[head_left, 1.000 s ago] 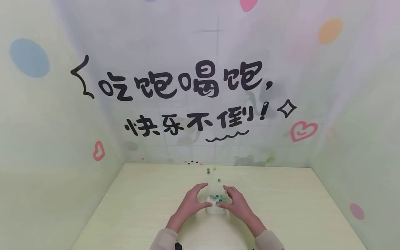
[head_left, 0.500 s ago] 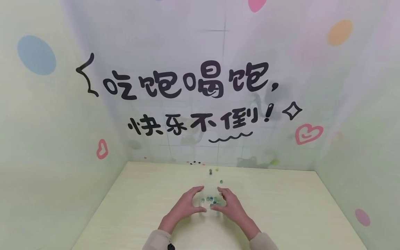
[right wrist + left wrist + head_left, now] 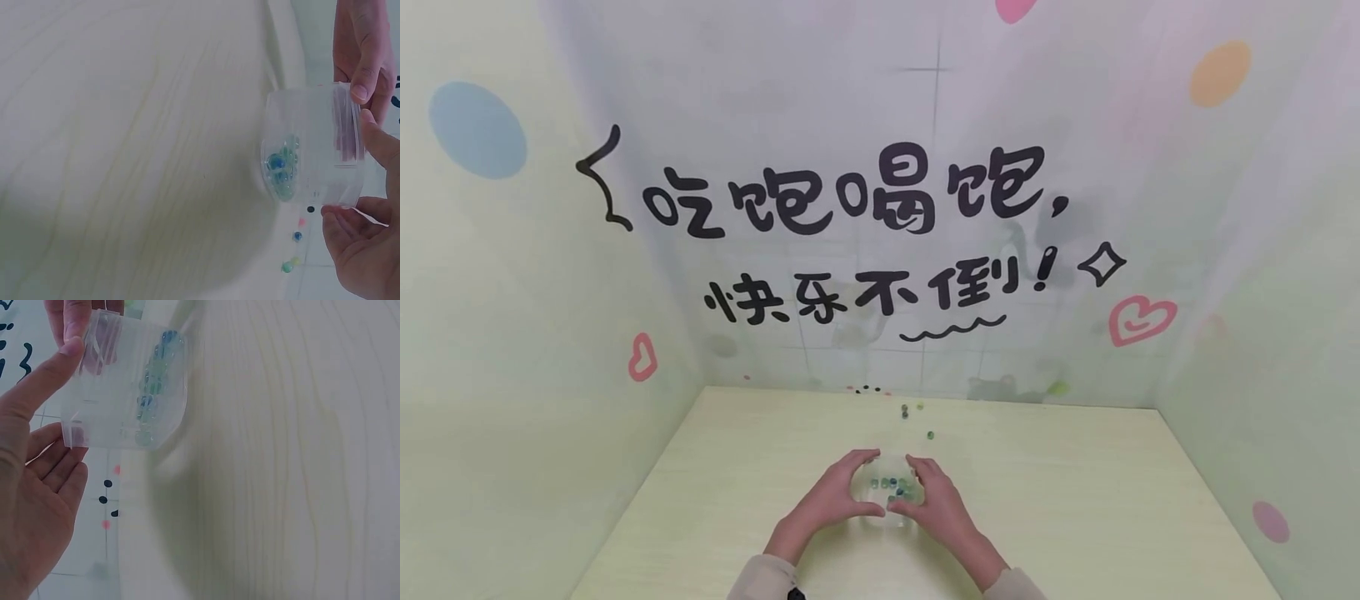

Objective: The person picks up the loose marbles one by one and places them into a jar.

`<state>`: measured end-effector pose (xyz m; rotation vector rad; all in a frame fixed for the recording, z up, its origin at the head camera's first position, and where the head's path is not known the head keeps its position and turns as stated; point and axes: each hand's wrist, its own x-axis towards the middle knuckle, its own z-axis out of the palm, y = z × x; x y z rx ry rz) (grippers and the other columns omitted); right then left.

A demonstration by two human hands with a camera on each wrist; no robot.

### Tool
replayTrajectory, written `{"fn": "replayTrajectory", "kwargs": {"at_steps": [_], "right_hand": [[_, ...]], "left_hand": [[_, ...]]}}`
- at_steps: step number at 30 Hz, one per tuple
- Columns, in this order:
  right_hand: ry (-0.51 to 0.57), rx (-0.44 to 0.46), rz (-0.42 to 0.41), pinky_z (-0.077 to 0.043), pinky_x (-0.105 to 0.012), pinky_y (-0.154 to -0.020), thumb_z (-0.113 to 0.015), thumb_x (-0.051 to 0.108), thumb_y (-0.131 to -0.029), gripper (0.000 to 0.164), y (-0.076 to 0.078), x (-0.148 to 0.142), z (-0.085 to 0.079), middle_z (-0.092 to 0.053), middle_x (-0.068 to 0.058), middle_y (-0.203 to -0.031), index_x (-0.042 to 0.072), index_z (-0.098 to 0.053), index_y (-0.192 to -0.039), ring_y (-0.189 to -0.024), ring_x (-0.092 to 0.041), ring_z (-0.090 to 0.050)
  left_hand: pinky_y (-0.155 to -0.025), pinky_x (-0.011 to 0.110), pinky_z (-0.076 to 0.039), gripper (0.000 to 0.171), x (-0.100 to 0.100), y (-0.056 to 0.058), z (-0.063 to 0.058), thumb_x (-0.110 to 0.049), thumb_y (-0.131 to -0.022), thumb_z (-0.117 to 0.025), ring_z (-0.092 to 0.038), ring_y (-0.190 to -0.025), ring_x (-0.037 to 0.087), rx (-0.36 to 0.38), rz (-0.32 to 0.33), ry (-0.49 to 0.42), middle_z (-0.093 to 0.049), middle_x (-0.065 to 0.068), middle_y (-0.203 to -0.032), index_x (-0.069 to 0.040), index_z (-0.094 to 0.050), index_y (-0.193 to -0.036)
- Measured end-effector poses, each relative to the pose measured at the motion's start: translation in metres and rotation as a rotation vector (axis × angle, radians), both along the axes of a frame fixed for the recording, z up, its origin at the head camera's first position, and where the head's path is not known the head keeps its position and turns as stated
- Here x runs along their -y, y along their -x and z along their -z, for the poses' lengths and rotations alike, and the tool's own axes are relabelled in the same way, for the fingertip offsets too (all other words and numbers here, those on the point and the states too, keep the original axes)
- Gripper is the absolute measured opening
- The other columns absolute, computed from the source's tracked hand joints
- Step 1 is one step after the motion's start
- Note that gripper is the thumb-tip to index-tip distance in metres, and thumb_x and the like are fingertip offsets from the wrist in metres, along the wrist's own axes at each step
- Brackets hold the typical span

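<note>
A clear plastic box point(image 3: 889, 468) with several blue and green glass marbles point(image 3: 147, 394) in its bottom is held between both hands. My left hand point(image 3: 837, 495) grips its left side near the rim, thumb in front and fingers behind. On the opposite side my right hand point(image 3: 937, 498) holds it in the same way, the two thumbs close together at the front. In the right wrist view the box point(image 3: 315, 147) stands upright, close over the table, and the marbles inside gather in its base.
Beyond the box, a green marble point(image 3: 930, 435), a dark stacked-looking pair of marbles point(image 3: 905, 412) and a yellowish marble point(image 3: 920, 406) lie on the pale wooden table point(image 3: 1060, 483). A printed wall point(image 3: 820, 358) rises at the table's back edge, with side walls left and right.
Both hands have carried the box left and a little toward the person. The marbles inside have shifted slightly; those loose on the table stay where they were.
</note>
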<state>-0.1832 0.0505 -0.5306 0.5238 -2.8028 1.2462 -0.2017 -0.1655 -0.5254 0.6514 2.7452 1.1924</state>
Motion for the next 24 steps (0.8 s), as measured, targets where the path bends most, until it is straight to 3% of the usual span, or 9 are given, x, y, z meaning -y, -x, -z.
{"fn": "replayTrajectory", "kwargs": {"at_steps": [6, 11, 17, 24], "right_hand": [[0.129, -0.014, 0.026, -0.054, -0.047, -0.099, -0.072, 0.03, -0.091, 0.061, 0.001, -0.003, 0.0, -0.06, -0.021, -0.13, -0.004, -0.051, -0.137, -0.118, -0.038, -0.061], [0.265, -0.081, 0.116, -0.057, -0.04, -0.095, -0.077, 0.013, -0.086, 0.046, 0.014, -0.014, 0.007, -0.067, -0.019, -0.119, -0.003, -0.059, -0.125, -0.109, -0.034, -0.066], [0.291, -0.143, 0.19, -0.06, -0.036, -0.087, -0.079, 0.003, -0.081, 0.037, 0.031, -0.029, 0.013, -0.071, -0.015, -0.109, -0.001, -0.065, -0.115, -0.097, -0.029, -0.069], [0.296, -0.126, 0.21, -0.059, -0.038, -0.09, -0.079, 0.002, -0.082, 0.036, 0.05, -0.039, 0.018, -0.072, -0.017, -0.111, -0.002, -0.066, -0.115, -0.101, -0.032, -0.069]], "left_hand": [[-0.106, 0.058, -0.047, 0.087, 0.007, -0.002, -0.002, -0.038, -0.074, -0.087, -0.052, -0.131, 0.04, 0.001, -0.025, 0.02, -0.052, 0.016, -0.146, -0.005, -0.048, -0.144], [-0.108, 0.057, -0.046, 0.086, 0.015, -0.004, -0.002, -0.037, -0.074, -0.087, -0.052, -0.132, 0.04, 0.022, -0.061, 0.031, -0.052, 0.016, -0.147, -0.008, -0.049, -0.144], [-0.109, 0.058, -0.044, 0.086, 0.02, -0.004, -0.002, -0.034, -0.074, -0.088, -0.05, -0.134, 0.041, 0.03, -0.063, 0.005, -0.052, 0.016, -0.147, -0.006, -0.049, -0.144], [-0.109, 0.059, -0.044, 0.085, 0.02, -0.006, 0.0, -0.035, -0.075, -0.087, -0.05, -0.134, 0.041, 0.036, -0.068, -0.007, -0.051, 0.015, -0.148, -0.007, -0.048, -0.145]]}}
